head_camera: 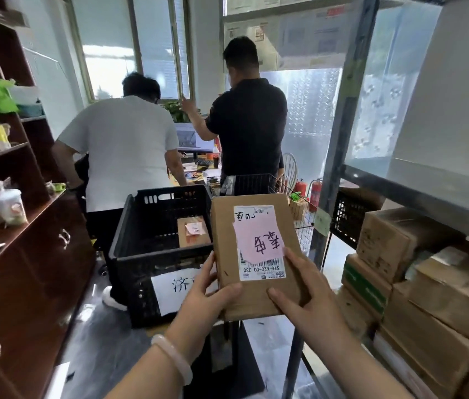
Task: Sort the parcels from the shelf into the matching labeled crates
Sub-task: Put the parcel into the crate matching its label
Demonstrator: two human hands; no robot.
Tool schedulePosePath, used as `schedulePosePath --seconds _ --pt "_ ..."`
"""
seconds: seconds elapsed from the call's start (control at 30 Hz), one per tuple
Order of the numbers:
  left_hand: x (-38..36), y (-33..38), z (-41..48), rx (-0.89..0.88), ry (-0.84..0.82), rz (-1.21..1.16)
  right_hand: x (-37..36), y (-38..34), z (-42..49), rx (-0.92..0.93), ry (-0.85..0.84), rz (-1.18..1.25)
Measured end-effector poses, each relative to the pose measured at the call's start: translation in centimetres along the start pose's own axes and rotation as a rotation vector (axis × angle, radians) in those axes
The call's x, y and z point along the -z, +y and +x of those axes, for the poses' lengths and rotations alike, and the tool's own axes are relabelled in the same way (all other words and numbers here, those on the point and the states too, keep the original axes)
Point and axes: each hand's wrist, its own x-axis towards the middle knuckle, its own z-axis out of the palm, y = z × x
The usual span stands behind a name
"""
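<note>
Both forearms reach forward, wrists raised. Left hand grips the cardboard parcel at its near left corner, thumb across the top face. Right hand clamps the near right edge, thumb on top, fingertip on the pink note. Parcel held in the air just right of the black crate, label upward

crate label partly behind left hand, shelf boxes cropped

Brown parcel, pink note; black crate, white label.
</note>
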Motion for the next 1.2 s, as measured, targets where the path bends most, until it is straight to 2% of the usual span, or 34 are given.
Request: schedulePosePath --seconds 0.2,0.4,0.73,0.87,1.03,1.2 --pt "2.6 1.6 9.6 0.009 -0.03 -0.045 -3.2 1.5 8.6 0.017 0.027 -0.036" --pt "4.7 4.5 18.6 -0.009 -0.117 -0.04 -6.2 1.9 16.7 0.016 0.088 0.028" --pt "4.4 4.6 30.1 0.031 -0.17 0.059 -7.5 6.8 26.7 -0.126 0.078 0.137" --pt "3.6 4.5 35.2 0.026 -0.171 0.174 -7.4 9.6 31.7 -0.143 0.078 0.129" --pt "3.2 4.3 41.6 0.019 -0.103 0.477 -6.2 14.5 39.4 -0.205 0.086 0.09" --pt "3.5 3.6 46.8 -0.085 -0.016 0.723 -6.9 21.7 45.6 -0.298 0.009 -0.013"
